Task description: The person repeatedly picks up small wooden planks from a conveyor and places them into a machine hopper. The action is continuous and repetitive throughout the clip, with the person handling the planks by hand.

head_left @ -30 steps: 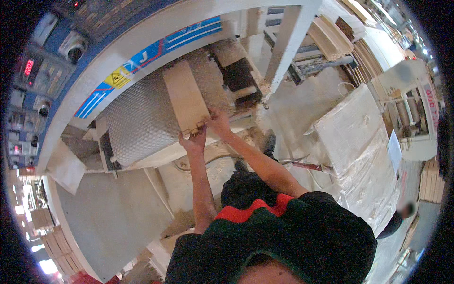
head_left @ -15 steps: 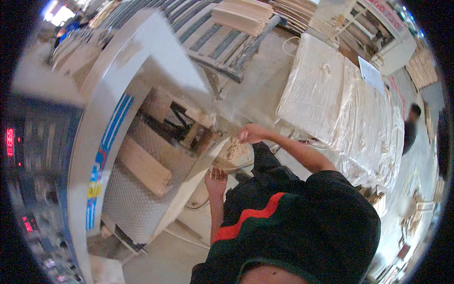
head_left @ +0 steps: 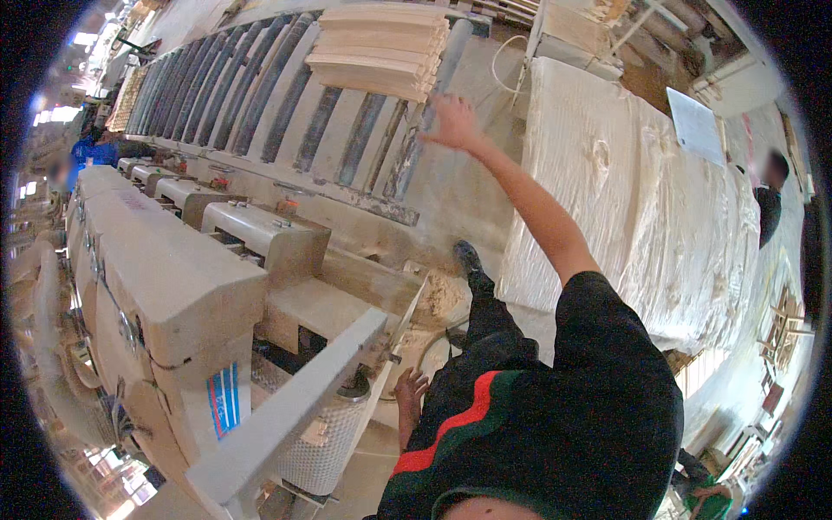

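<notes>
My right hand reaches forward with its fingers spread and nothing in them. It is beside the near right corner of a stack of pale wooden boards, which rests on a roller conveyor. Whether the fingertips touch the boards I cannot tell. My left hand hangs low by my left side, beside the machine's edge; its fingers are slightly apart and hold nothing that I can see. A patterned metal table belonging to the machine lies left of it, partly hidden by a grey bar.
The large dusty machine fills the left, its grey bar jutting towards me. A film-wrapped stack stands on the right. Wood shavings lie by my foot. Other people are at the far left and right.
My view has swung forward along the machine. My right hand has moved forward to the board stack and its fingers have spread. My left hand stays low at my side.
</notes>
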The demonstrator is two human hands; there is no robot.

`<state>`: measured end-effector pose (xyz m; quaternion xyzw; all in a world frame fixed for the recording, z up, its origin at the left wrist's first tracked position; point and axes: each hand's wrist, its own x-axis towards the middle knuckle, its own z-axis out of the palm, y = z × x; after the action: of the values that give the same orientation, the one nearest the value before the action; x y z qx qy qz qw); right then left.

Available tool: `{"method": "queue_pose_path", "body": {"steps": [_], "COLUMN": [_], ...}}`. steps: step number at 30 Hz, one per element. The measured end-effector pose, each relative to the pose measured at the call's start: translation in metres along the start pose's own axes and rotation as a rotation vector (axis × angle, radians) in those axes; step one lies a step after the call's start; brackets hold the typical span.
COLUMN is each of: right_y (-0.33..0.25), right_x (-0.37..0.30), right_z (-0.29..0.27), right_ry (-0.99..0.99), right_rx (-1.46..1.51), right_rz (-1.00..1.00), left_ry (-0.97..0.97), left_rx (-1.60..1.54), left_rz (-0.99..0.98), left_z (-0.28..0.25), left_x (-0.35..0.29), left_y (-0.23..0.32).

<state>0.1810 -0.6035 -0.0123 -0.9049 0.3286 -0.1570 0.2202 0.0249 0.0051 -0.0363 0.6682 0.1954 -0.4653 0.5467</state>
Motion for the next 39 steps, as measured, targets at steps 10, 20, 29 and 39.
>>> {"method": "queue_pose_path", "body": {"steps": [10, 20, 29, 39], "right_y": [0.03, 0.039, 0.042, 0.075], "right_x": [0.138, 0.15, 0.151, 0.124], "right_z": [-0.001, 0.009, 0.004, -0.01], "right_ry": [0.146, 0.151, 0.202, 0.245], "right_rx": [-0.075, -0.051, 0.023, 0.044], "right_rz": [0.007, 0.011, -0.042, -0.149], "left_ry": [0.173, 0.324, 0.326, 0.324], "left_rx": [-0.127, -0.15, -0.153, -0.219], "left_rz": [-0.075, -0.214, -0.216, -0.13], "left_z": [0.063, 0.092, 0.097, 0.095], "left_x": [0.003, 0.015, 0.02, 0.014], "left_y": [0.037, 0.055, 0.058, 0.054]}}
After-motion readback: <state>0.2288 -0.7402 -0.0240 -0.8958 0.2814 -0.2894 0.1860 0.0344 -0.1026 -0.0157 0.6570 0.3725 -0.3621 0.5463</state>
